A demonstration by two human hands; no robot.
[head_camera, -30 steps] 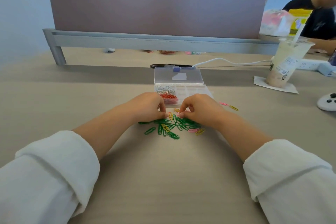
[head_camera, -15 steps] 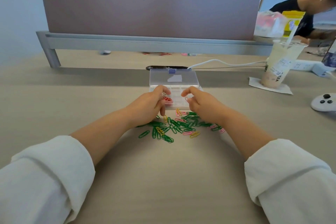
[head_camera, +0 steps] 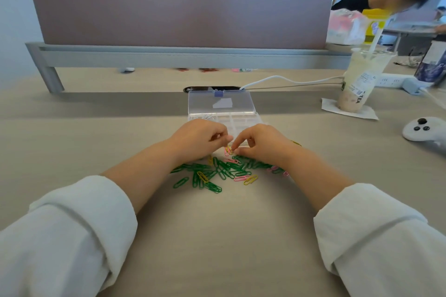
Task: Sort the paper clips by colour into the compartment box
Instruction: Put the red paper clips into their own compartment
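- Spread over the desk, just short of the compartment box: a loose pile of paper clips, mostly green with some pink and yellow mixed in. Far from sorted, judging by that much left out.
- Inside the box, behind its raised clear lid: silver clips in the far-left cell. Seemingly nothing in the other cells on show.
- Half a second ago up at the box's near-left corner; now back down at the far edge of the pile, both left hand and right hand. Probably one drop done and the next pick begun.
- Nearly meeting at the fingertips over a small pink-and-yellow cluster just this side of the box.
- Left: curled, thumb and forefinger tips drawn close together. Holding a clip or nothing, cannot tell.
- Right: narrow pinch lowered to the cluster. Touching it or gripping it, cannot tell.
- Hidden behind the left hand: the red clips visible a moment ago in the near-left cell. Covered too, most of the box's near row.
- Barely made out past the right wrist: one yellowish stray.
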